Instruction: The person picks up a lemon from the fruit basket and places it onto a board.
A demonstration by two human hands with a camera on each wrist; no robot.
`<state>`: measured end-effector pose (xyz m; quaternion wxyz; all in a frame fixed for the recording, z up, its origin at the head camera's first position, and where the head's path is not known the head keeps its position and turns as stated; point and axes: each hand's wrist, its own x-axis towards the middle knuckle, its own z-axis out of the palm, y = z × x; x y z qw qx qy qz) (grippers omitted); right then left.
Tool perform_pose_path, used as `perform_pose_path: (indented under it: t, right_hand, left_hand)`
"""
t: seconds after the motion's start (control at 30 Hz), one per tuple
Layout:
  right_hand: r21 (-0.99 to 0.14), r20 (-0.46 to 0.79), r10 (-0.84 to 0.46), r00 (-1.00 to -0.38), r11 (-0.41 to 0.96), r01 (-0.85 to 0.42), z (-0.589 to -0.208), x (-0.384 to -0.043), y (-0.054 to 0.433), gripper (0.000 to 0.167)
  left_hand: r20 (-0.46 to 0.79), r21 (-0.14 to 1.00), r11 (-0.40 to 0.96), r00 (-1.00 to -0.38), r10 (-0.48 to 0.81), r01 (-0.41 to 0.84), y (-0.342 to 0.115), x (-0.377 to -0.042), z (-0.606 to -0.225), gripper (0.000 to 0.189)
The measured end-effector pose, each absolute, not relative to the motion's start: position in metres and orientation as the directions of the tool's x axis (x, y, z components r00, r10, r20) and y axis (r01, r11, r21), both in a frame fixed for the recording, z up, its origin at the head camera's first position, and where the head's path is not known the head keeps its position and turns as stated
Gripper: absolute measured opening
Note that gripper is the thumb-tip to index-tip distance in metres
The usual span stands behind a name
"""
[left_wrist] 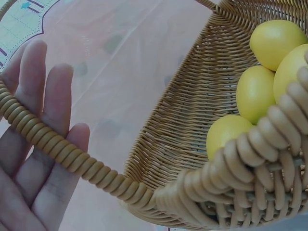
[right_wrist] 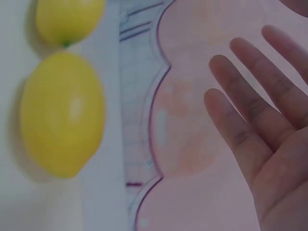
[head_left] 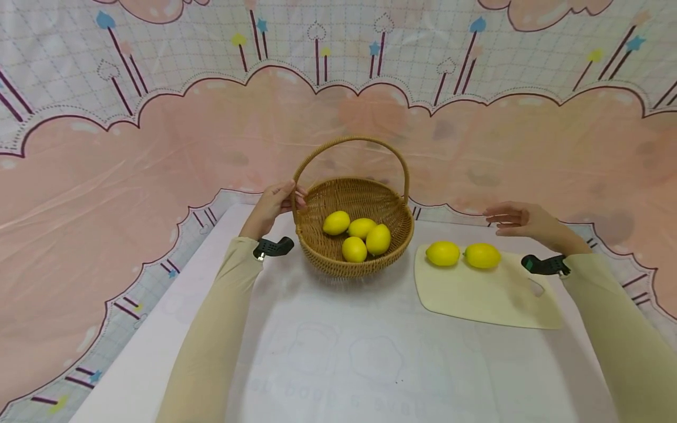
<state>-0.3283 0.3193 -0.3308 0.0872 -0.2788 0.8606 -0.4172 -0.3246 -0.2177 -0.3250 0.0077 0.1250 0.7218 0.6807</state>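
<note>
A brown wicker basket [head_left: 354, 267] with a tall arched handle [head_left: 351, 140] stands at the table's far side, several yellow lemons [head_left: 378, 239] inside it. My left hand [head_left: 277, 202] is at the left foot of the handle. In the left wrist view its fingers [left_wrist: 57, 98] extend behind the handle, loosely straight and not curled round it; the thumb is out of sight there. Two lemons lie side by side on a cream cutting board [head_left: 465, 296]: a left lemon [head_left: 443, 254] and a right lemon [head_left: 482, 256]. Empty, my right hand [head_left: 531, 223] hovers beyond the right lemon, fingers spread.
The white table [head_left: 338, 364] extends in front of the basket and board. Behind it hangs a pink and white patterned cloth [head_left: 211, 135]. The board has a handle hole [head_left: 536, 287] toward its right end.
</note>
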Motion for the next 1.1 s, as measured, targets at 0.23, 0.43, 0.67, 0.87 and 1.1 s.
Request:
perform_pose_path:
  t: [0.23, 0.43, 0.67, 0.87, 1.1]
  right_hand:
    - [-0.697, 0.004, -0.579, -0.815, 0.583, -0.418, -0.306, -0.341, 0.281, 0.047]
    - [-0.728, -0.044, -0.679, -0.732, 0.524, -0.442, -0.295, -0.351, 0.241, 0.048]
    - [-0.776, -0.091, -0.755, -0.650, 0.463, -0.429, -0.289, -0.358, 0.188, 0.047]
    - [-0.768, -0.130, -0.790, -0.599, 0.462, -0.444, -0.286, -0.365, 0.148, 0.050]
    - [-0.762, -0.192, -0.810, -0.554, 0.479, -0.436, -0.290, -0.373, 0.111, 0.051]
  left_hand:
    - [0.143, 0.988, 0.026, -0.965, 0.221, 0.152, -0.220, -0.324, -0.322, 0.033]
    - [0.121, 0.992, 0.000, -0.956, 0.268, 0.126, -0.224, -0.325, -0.320, 0.033]
    - [0.109, 0.994, -0.015, -0.946, 0.306, 0.109, -0.227, -0.326, -0.319, 0.034]
    - [0.110, 0.994, -0.012, -0.945, 0.309, 0.112, -0.226, -0.325, -0.318, 0.034]
    - [0.123, 0.992, -0.011, -0.942, 0.312, 0.126, -0.226, -0.324, -0.320, 0.034]
